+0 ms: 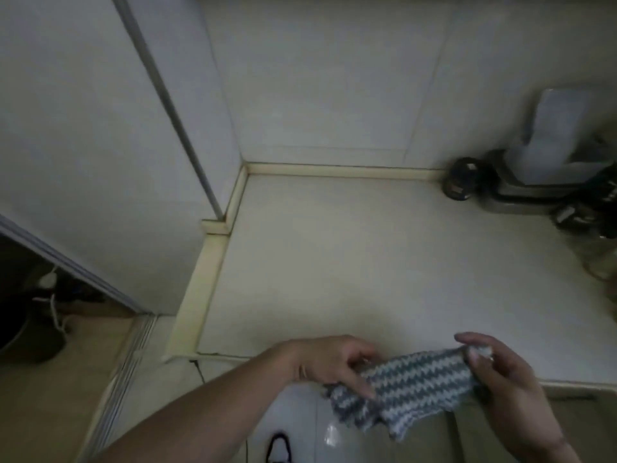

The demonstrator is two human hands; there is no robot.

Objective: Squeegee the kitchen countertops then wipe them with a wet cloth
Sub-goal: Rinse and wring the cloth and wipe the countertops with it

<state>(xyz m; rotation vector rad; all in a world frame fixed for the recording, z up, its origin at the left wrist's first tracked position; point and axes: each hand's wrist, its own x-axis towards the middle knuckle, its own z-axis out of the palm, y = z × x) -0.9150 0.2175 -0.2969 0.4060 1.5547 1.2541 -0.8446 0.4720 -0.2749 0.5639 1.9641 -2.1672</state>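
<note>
Hands hold a blue-and-white striped cloth point(414, 392) stretched between them, just above the counter's point(367, 262) near edge. Left hand point(330, 362) pinches the cloth's left end with curled fingers; right hand point(500, 372) grips its right end between thumb and fingers. At the counter's far right corner stand dark, blurred items point(462, 182) and a pale container point(554, 135) against the tiled wall point(334, 78).

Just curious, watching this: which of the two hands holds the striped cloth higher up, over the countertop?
The right hand: it pinches the top edge of the blue-and-white striped knitted cloth over the pale countertop. The left hand grips its lower end.
</note>
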